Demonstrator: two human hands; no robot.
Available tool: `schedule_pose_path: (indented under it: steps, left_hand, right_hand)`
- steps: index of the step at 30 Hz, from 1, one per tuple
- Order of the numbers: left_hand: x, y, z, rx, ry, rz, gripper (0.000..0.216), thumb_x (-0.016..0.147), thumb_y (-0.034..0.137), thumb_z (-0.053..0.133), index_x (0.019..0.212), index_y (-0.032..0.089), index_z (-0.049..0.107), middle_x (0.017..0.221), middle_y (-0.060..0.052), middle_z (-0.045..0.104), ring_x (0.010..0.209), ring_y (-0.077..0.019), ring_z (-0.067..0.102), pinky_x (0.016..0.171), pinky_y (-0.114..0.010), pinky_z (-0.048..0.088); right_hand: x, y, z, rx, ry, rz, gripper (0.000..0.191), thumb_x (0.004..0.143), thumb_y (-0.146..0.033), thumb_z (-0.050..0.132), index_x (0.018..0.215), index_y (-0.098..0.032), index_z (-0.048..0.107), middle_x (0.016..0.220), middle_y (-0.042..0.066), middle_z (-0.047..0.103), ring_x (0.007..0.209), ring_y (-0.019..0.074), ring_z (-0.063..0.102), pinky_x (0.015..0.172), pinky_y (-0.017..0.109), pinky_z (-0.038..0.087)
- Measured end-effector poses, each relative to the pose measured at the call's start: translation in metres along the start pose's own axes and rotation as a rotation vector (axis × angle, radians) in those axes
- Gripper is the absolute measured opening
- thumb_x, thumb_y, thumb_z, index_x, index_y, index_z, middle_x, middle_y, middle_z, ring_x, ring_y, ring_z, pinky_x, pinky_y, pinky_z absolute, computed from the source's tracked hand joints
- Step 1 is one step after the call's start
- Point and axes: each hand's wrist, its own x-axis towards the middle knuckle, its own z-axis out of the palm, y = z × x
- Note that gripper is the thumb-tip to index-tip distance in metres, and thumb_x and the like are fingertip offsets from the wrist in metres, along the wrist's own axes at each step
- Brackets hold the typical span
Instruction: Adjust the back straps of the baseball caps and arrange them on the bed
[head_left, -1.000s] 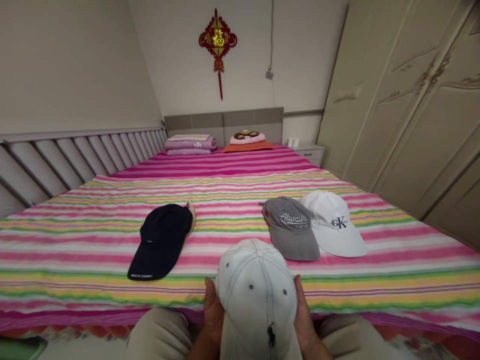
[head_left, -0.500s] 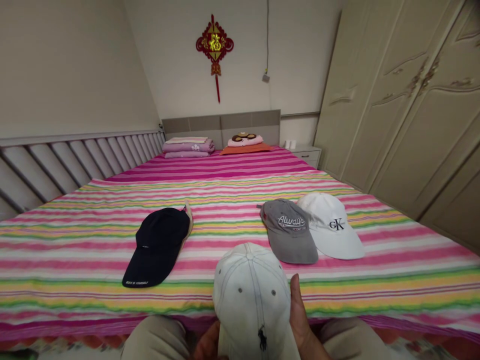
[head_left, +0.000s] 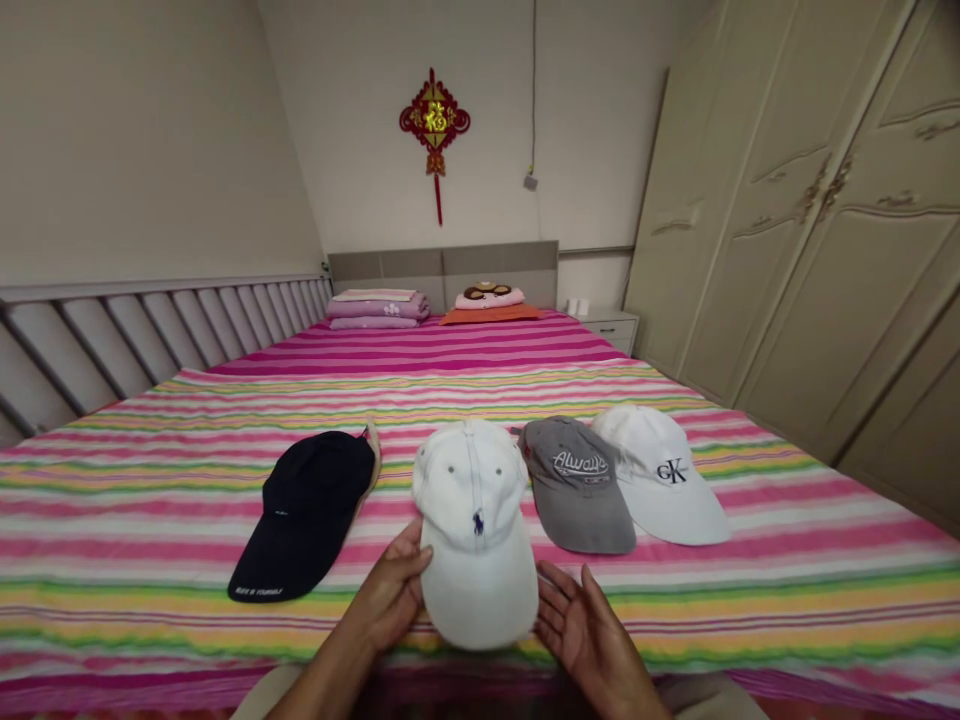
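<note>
A white baseball cap (head_left: 474, 590) with a small dark emblem is at the front middle of the bed, its brim toward me. My left hand (head_left: 397, 590) grips the brim's left edge, thumb on top and fingers underneath. On the other side my right hand (head_left: 581, 625) is open, palm turned up, with fingertips close to the brim's right edge; whether they touch it I cannot tell. Just right of this cap lies a grey cap (head_left: 581, 510) with "Always" lettering, overlapping another white cap (head_left: 675, 490) marked "CK". A black cap (head_left: 315, 495) rests to the left.
A striped bedspread (head_left: 420, 395) covers the bed. Folded purple bedding (head_left: 379, 310) and a pink folded item (head_left: 487, 298) on orange cloth lie by the headboard (head_left: 517, 265). A slatted rail (head_left: 172, 325) runs along the left; a wardrobe (head_left: 750, 250) stands right.
The white cap with the emblem has moved forward, away from my lap and onto the bed between the black and grey caps. My right hand has come off its side and opened.
</note>
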Motion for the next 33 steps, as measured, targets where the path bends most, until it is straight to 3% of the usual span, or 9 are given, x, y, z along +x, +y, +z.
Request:
schedule_pose_path:
  steps: [6, 11, 16, 21, 26, 33]
  left_hand:
    - [0.074, 0.0, -0.016, -0.084, -0.009, 0.057, 0.057, 0.065, 0.002, 0.06, 0.118, 0.016, 0.047, 0.094, -0.007, 0.068, 0.091, -0.0202, 0.062, 0.089, -0.034, 0.044]
    - [0.104, -0.012, -0.017, -0.081, 0.07, 0.011, 0.051, 0.065, 0.0, 0.057, 0.114, 0.014, 0.049, 0.085, -0.007, 0.069, 0.086, -0.0197, 0.063, 0.086, -0.034, 0.045]
    - [0.108, -0.016, -0.026, -0.047, 0.145, -0.06, 0.057, 0.062, -0.004, 0.054, 0.115, 0.014, 0.046, 0.078, -0.005, 0.069, 0.069, -0.0165, 0.065, 0.075, -0.032, 0.05]
    - [0.103, -0.009, -0.032, -0.008, 0.19, -0.097, 0.062, 0.061, -0.006, 0.053, 0.119, 0.013, 0.041, 0.083, -0.008, 0.068, 0.07, -0.0182, 0.065, 0.067, -0.03, 0.051]
    - [0.1, -0.011, -0.029, 0.017, 0.233, -0.055, 0.064, 0.063, -0.005, 0.053, 0.123, 0.013, 0.037, 0.08, -0.006, 0.068, 0.068, -0.0158, 0.064, 0.065, -0.027, 0.051]
    - [0.098, -0.016, -0.024, 0.061, 0.269, -0.013, 0.064, 0.06, -0.003, 0.053, 0.121, 0.011, 0.039, 0.078, -0.005, 0.068, 0.066, -0.015, 0.064, 0.064, -0.025, 0.05]
  right_hand:
    - [0.001, 0.009, -0.012, -0.116, 0.091, -0.086, 0.037, 0.073, -0.049, 0.058, 0.088, -0.015, 0.061, 0.078, 0.007, 0.069, 0.068, 0.0171, 0.062, 0.056, 0.025, 0.042]
    - [0.003, 0.013, -0.012, -0.126, 0.083, -0.109, 0.04, 0.071, -0.05, 0.06, 0.087, -0.014, 0.061, 0.075, 0.007, 0.069, 0.067, 0.0167, 0.062, 0.054, 0.025, 0.043]
    - [0.0, 0.013, -0.013, -0.15, 0.078, -0.122, 0.039, 0.071, -0.049, 0.06, 0.087, -0.014, 0.06, 0.075, 0.007, 0.068, 0.067, 0.0166, 0.062, 0.054, 0.025, 0.043]
    - [0.007, 0.014, -0.005, -0.308, 0.184, -0.132, 0.041, 0.065, -0.048, 0.066, 0.089, -0.017, 0.056, 0.077, 0.006, 0.067, 0.062, 0.0159, 0.062, 0.051, 0.025, 0.044]
    - [0.024, 0.006, 0.012, -0.452, 0.281, -0.22, 0.038, 0.057, -0.044, 0.073, 0.074, -0.016, 0.054, 0.07, 0.0, 0.062, 0.051, 0.0095, 0.056, 0.046, 0.021, 0.042]
    - [0.036, -0.001, 0.02, -0.464, 0.322, -0.224, 0.032, 0.061, -0.037, 0.071, 0.077, -0.017, 0.052, 0.064, -0.003, 0.057, 0.051, 0.01, 0.058, 0.046, 0.021, 0.045]
